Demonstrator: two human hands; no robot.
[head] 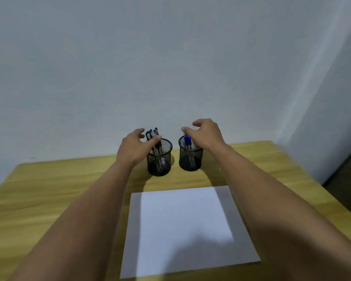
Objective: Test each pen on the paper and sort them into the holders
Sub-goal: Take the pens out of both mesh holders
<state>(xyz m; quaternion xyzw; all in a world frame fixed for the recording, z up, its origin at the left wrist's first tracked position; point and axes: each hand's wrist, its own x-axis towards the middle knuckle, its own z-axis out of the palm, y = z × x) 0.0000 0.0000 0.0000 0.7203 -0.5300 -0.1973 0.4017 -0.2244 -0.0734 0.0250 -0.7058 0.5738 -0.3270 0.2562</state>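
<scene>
A: What are the hands doing?

B: Both reach to the far side of the table. The left hand has its fingers spread and lightly curved by the black pens, the thumb against them; whether it really grips any, I cannot tell. The right hand hovers spread over the blue pens, holding nothing that I can see.

A: Which step is this?

B: My guess is fetching pens for testing. The paper near the person looks blank, so no testing shows.

A: And next?

B: Probably closing the fingers round one pen and lifting it straight up, so the light holder does not tip.

A: How do the holders look?

B: Two black mesh cups stand close together but apart. The left holder has several dark pens leaning left; the right holder has pens with blue caps, more upright.
</scene>
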